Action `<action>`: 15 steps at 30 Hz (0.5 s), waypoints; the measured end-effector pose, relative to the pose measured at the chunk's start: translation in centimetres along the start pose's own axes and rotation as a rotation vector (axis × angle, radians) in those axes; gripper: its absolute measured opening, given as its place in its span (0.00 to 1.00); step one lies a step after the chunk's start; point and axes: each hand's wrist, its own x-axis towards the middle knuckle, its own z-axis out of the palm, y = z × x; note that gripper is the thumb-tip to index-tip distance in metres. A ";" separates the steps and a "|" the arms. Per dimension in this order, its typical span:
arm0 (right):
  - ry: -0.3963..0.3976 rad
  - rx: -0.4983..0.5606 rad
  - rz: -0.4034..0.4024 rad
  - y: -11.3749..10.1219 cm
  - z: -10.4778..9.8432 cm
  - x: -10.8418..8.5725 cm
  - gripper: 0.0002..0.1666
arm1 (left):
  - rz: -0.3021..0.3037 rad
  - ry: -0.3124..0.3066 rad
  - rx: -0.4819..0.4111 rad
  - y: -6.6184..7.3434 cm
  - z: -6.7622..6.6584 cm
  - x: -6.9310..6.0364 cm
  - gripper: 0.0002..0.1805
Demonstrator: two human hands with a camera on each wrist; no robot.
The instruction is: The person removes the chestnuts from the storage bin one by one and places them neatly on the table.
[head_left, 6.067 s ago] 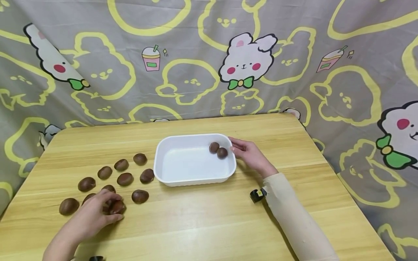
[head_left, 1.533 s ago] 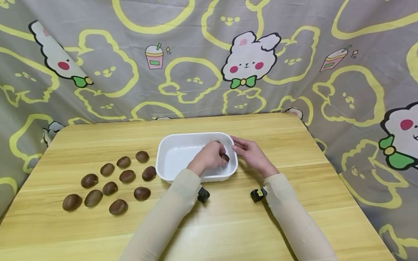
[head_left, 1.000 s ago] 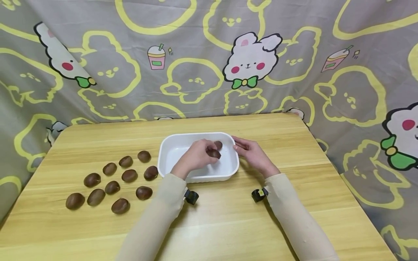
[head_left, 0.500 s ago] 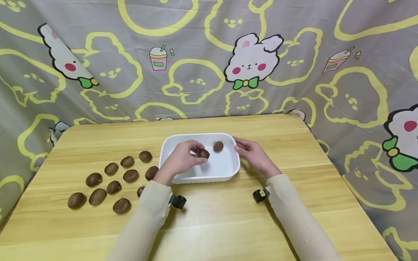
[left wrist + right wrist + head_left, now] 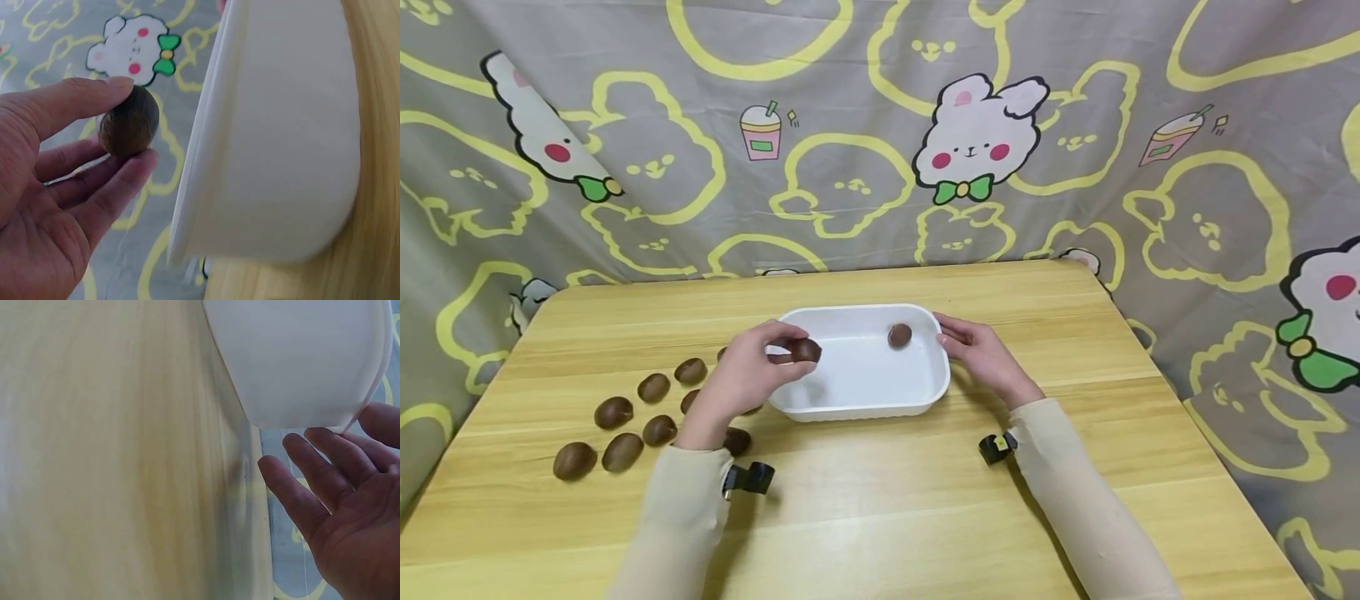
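Observation:
My left hand (image 5: 741,375) pinches a brown chestnut (image 5: 807,351) between thumb and fingertips, just over the left end of a white plastic tray (image 5: 868,379). In the left wrist view the chestnut (image 5: 129,122) is off the table, beside the tray's outer wall (image 5: 287,137). One other chestnut (image 5: 899,336) lies inside the tray, toward its right end. At that end rests my right hand (image 5: 988,362), its thumb at the rim. The right wrist view shows this hand's fingers (image 5: 297,494) loosely extended by the tray's end wall (image 5: 300,369).
Several chestnuts (image 5: 622,452) lie spread over the left part of the wooden table (image 5: 880,500). My left hand and forearm partly cover some of them. A patterned curtain (image 5: 842,100) hangs behind the table. Black wrist cameras (image 5: 996,448) sit on both sleeves.
From among the chestnuts on the table, my left hand went into the tray's right end. It took one chestnut there and carried it left to the opposite rim. My right hand stays put.

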 end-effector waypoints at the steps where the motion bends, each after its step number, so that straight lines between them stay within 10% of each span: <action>1: 0.001 0.001 0.000 0.0 0.0 0.0 0.28 | 0.001 0.006 0.003 -0.2 -0.3 -0.3 0.21; 15: 0.008 -0.030 -0.012 -0.5 0.2 -0.2 0.27 | 0.014 0.095 0.148 -2.0 -3.9 -4.7 0.21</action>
